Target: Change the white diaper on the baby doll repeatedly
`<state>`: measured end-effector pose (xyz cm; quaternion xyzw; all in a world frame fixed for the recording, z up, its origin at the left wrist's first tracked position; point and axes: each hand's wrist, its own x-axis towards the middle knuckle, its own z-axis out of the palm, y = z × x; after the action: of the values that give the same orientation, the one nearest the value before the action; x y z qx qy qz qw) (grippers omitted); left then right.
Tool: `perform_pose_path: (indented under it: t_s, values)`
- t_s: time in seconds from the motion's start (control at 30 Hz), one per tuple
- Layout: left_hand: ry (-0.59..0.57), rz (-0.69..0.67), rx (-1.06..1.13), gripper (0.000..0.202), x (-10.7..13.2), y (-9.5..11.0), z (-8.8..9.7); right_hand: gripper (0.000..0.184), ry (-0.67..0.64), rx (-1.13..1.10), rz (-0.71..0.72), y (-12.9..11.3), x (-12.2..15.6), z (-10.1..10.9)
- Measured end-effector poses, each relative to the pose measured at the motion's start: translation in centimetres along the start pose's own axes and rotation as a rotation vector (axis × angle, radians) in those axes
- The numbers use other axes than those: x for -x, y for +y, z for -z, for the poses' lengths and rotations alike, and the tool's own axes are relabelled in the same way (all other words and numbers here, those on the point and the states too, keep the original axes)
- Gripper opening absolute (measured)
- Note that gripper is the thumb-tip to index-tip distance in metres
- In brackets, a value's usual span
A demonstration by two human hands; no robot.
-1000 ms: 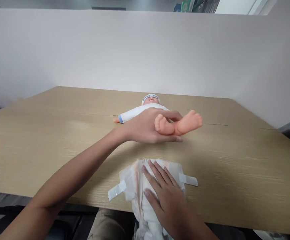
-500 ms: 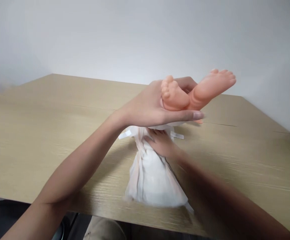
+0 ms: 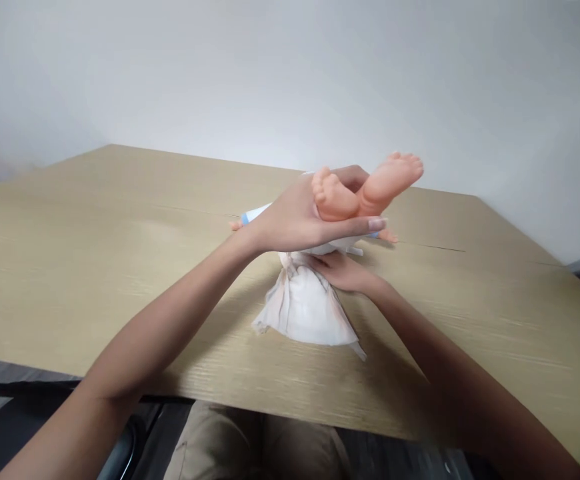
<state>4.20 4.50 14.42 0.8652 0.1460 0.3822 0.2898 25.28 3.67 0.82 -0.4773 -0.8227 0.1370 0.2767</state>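
A baby doll lies on its back on the wooden table [image 3: 95,220], its bare legs [image 3: 370,190] raised. My left hand [image 3: 300,217] is closed around both ankles and holds the legs up. A white diaper [image 3: 305,310] lies on the table with its far end under the doll's bottom. My right hand [image 3: 343,272] rests on the diaper's far part, under the lifted legs; its fingertips are hidden there. The doll's white sleeve with a blue cuff [image 3: 253,215] shows to the left of my left hand.
A plain white partition [image 3: 220,80] stands behind the table. The table's near edge runs across the bottom of the view, with my lap [image 3: 250,447] below it.
My left hand raised the doll's legs off the table. My right hand pushed the diaper from the near table edge forward until its end lay under the doll.
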Motion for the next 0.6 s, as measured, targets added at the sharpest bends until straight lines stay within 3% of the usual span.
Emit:
perform_pose_path:
  t_s: [0.07, 0.13, 0.27, 0.33, 0.43, 0.6]
  values:
    - [0.029, 0.000, 0.011, 0.029, 0.8, -0.1, -0.4, 0.037, -0.137, -0.029, -0.038, -0.7, 2.4, 1.3]
    - [0.019, 0.007, -0.008, 0.030, 1.7, -0.2, -0.7, 0.040, -0.173, -0.015, -0.116, -1.7, 5.0, 2.5]
    - [-0.031, 0.040, -0.064, 0.039, 3.8, -0.7, -1.7, 0.055, 0.064, 0.125, -0.231, -4.3, 8.7, 4.0]
    - [-0.022, 0.030, -0.059, 0.042, 4.7, -0.9, -2.2, 0.066, 0.178, 0.117, -0.187, -5.7, 9.0, 4.2]
    - [-0.027, -0.034, -0.052, 0.047, 5.8, -1.0, -2.8, 0.065, 0.258, 0.004, -0.040, -7.1, 8.2, 4.3]
    - [-0.119, -0.116, -0.085, 0.053, 7.9, -0.3, -1.9, 0.049, 0.185, -0.063, 0.161, -5.8, 7.1, 4.6]
